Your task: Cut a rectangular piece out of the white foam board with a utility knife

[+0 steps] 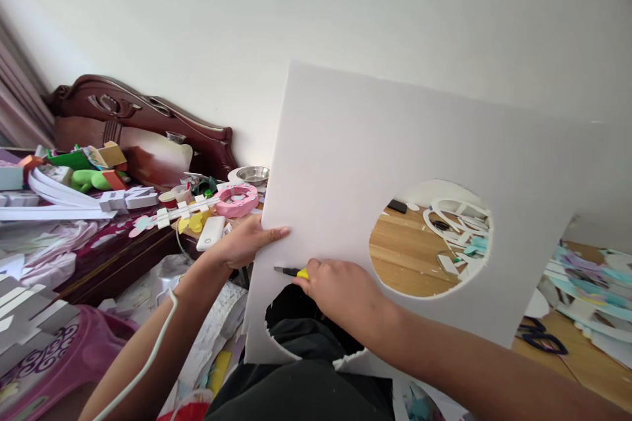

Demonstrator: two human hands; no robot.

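head cam: I have only one view, worn on the head | it faces forward and slightly down, tilted | very near to the white foam board [395,145], which fills the middle | behind it I see the wall [197,13], left a cluttered bed [123,237], right the wooden floor [399,256]

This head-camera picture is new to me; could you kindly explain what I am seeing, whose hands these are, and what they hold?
The one picture comes from a camera worn on a person's head, looking forward and down, so both bare hands are the wearer's own. The left hand grips the edge of a large white foam board, held up in front. The right hand holds a yellow knife with its blade against the board, beside a cut-out hole. A second round hole shows a wooden floor strewn with white scraps. Left is a cluttered bed.
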